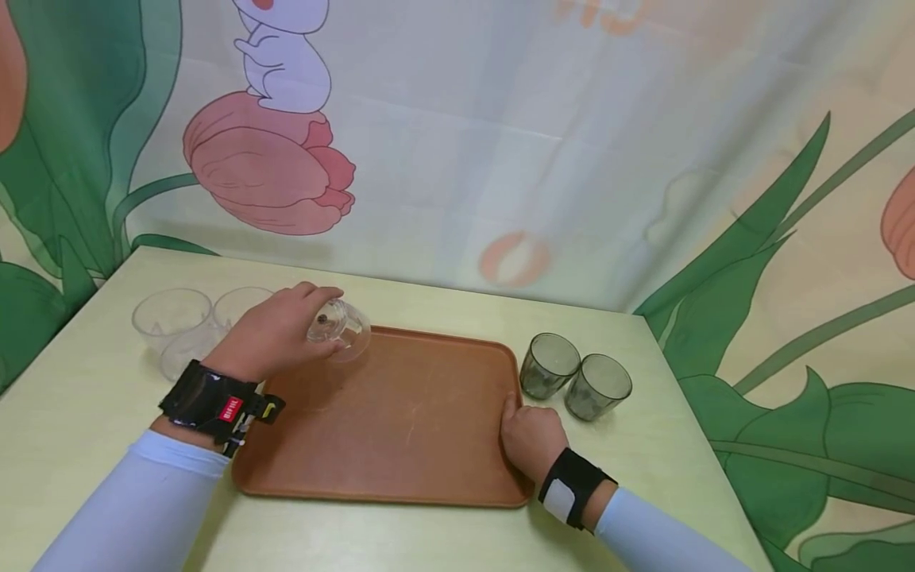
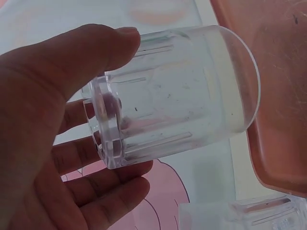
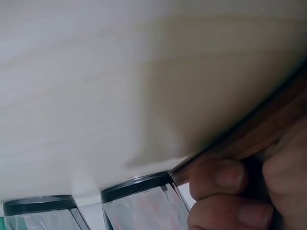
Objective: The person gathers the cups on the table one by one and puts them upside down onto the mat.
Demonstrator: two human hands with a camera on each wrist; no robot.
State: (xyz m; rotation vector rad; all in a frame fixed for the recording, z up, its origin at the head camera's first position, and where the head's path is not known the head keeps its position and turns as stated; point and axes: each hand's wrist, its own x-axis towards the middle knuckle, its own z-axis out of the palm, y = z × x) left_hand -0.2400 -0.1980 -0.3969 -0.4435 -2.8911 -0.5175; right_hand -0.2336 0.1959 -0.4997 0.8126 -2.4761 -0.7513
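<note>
My left hand (image 1: 282,330) pinches a clear plastic cup (image 2: 172,96) near its base, thumb on one side and fingers on the other. The cup lies tilted on its side in the grip, its mouth turned away from the palm. In the head view it overlaps the back left corner of a brown rectangular tray (image 1: 400,421). On the tray's right rim, my right hand (image 1: 532,441) grips with curled fingers (image 3: 220,179). The tray's surface carries faint scratches.
Several clear cups stand at the table's left, one clear cup (image 1: 171,314) partly beside my left forearm. Two smoky grey glasses, a nearer glass (image 1: 599,388) and a farther glass (image 1: 549,367), stand just right of the tray. A printed curtain (image 1: 429,143) hangs behind the pale table (image 1: 400,540).
</note>
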